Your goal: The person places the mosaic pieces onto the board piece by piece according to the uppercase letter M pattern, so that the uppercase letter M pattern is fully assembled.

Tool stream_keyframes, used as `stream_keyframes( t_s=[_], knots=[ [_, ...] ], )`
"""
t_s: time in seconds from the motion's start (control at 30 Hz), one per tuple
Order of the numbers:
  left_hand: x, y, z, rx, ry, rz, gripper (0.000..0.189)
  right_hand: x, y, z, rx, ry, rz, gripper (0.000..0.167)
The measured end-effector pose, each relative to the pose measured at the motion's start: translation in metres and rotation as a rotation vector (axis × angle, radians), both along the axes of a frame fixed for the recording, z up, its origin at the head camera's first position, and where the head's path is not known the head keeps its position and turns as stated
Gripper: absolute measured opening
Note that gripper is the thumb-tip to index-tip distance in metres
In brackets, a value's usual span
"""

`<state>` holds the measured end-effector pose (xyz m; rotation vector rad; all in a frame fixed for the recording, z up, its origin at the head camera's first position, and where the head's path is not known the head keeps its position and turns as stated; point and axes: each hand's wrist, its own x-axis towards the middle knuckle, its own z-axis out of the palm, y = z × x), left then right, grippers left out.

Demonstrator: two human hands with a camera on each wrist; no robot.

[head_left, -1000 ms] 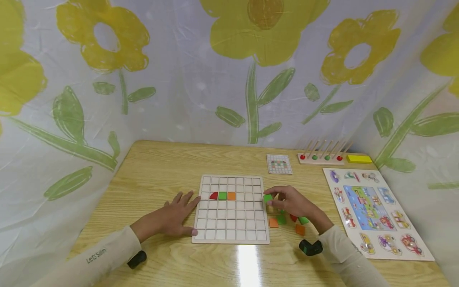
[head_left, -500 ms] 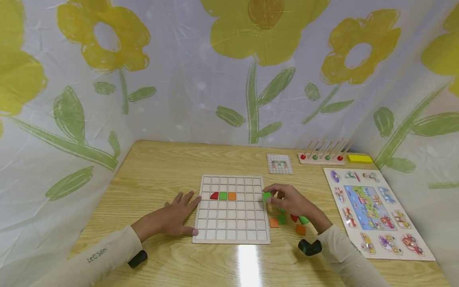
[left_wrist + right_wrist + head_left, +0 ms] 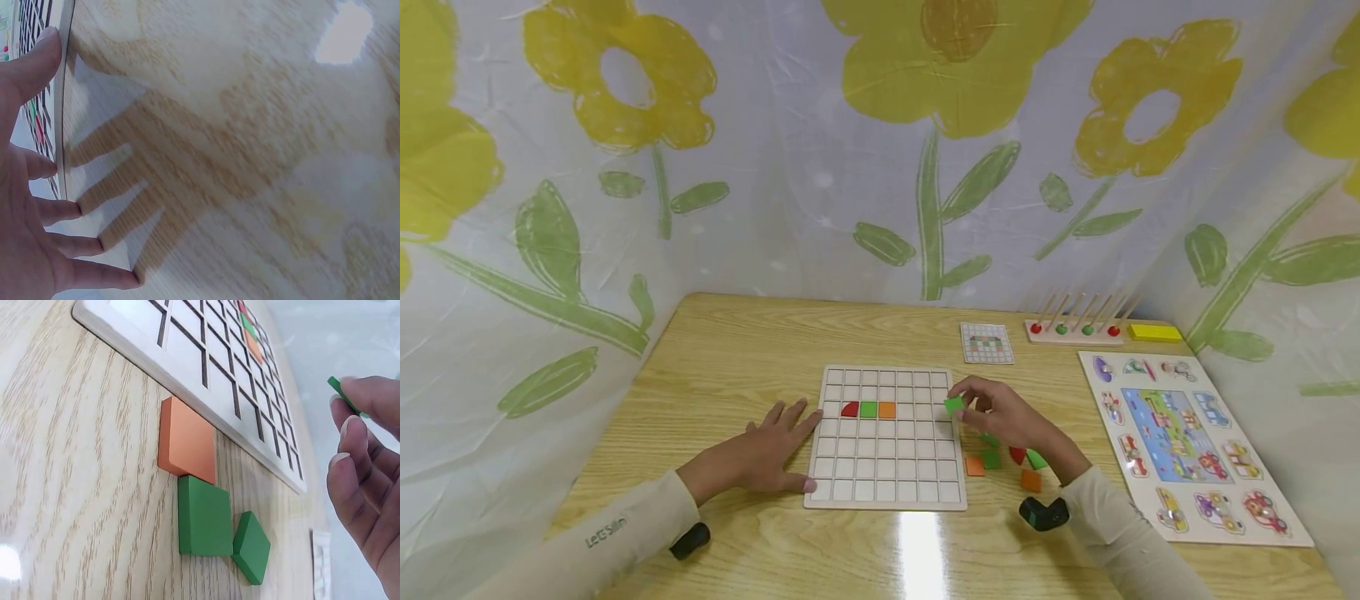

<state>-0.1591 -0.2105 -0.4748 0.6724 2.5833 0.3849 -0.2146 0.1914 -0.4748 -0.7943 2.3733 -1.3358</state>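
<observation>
A pale wooden grid board [image 3: 886,471] lies on the table, with a red quarter-round tile [image 3: 850,409], a green square tile [image 3: 868,409] and an orange square tile [image 3: 887,410] side by side in one row. My right hand [image 3: 1003,414] pinches another green square tile [image 3: 954,405] between thumb and fingers, over the board's right edge. In the right wrist view that tile [image 3: 347,397] is seen nearly edge-on. My left hand [image 3: 769,454] lies spread at the board's left side, its thumb [image 3: 39,62] on the frame and its other fingertips reaching the edge and the tabletop.
Loose orange [image 3: 975,466], green [image 3: 991,459] and red [image 3: 1017,455] tiles lie right of the board. A small pattern card [image 3: 987,343] sits behind them. Farther right are a peg stand [image 3: 1072,332], a yellow block [image 3: 1154,333] and a picture puzzle board [image 3: 1195,450]. A flowered curtain surrounds the table.
My right hand has moved slightly left and away from me, bringing the green tile from beside the board to over its right edge. My left hand stays in place.
</observation>
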Motion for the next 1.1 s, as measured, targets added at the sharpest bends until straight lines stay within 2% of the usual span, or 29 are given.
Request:
stream_keyframes(
  t_s=[0.47,0.9,1.1],
  knots=[
    [-0.001,-0.002,-0.002,0.013,0.016,-0.014,0.102,-0.002,-0.015,0.003,0.033,-0.006,-0.034,0.030],
    [-0.001,-0.002,-0.005,0.001,0.025,-0.016,0.103,-0.008,-0.024,0.000,-0.036,-0.059,0.006,0.030],
    [-0.001,-0.002,-0.005,0.003,0.021,-0.012,0.103,-0.009,-0.030,0.001,-0.030,-0.067,0.005,0.030]
  ],
)
